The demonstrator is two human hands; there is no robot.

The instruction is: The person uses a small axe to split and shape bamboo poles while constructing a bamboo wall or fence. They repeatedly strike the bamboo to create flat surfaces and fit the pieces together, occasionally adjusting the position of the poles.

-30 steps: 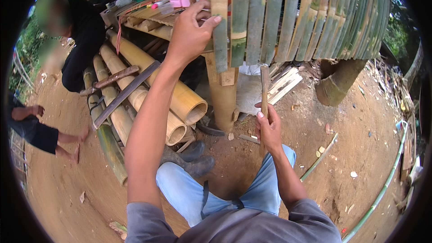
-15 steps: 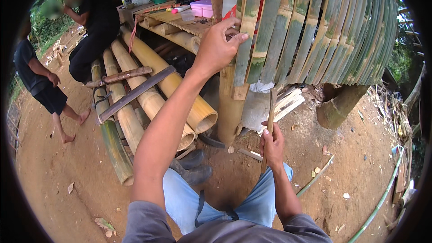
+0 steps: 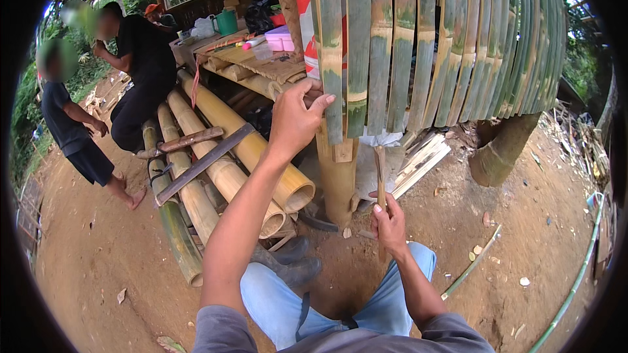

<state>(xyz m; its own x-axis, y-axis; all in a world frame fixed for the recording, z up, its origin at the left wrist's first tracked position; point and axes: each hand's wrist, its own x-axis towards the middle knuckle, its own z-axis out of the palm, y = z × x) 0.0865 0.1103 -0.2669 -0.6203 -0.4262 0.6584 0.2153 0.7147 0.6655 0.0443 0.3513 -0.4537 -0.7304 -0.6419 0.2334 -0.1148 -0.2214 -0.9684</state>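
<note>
Green and tan bamboo slats (image 3: 405, 39) hang side by side in front of me, their lower ends in an uneven row. My left hand (image 3: 297, 117) pinches the edge of the leftmost bamboo slat (image 3: 331, 72) near its lower end, with thumb in front and some fingers hidden behind. Lower down, my right hand (image 3: 390, 222) is closed around a thin wooden stick (image 3: 381, 173), held upright. The stick's top is just below the slat ends, and I cannot tell whether it touches them.
Bamboo poles (image 3: 216, 150) lie at left with a dark flat bar (image 3: 206, 163) across them. A bamboo post (image 3: 340, 189) stands beneath the slats. Behind are a table (image 3: 268, 68) with a pink box (image 3: 280, 39), and two people at left. A green pole (image 3: 575, 287) lies right.
My left hand has come lower along the leftmost slat. The view has shifted, and my right hand still holds the stick upright.
</note>
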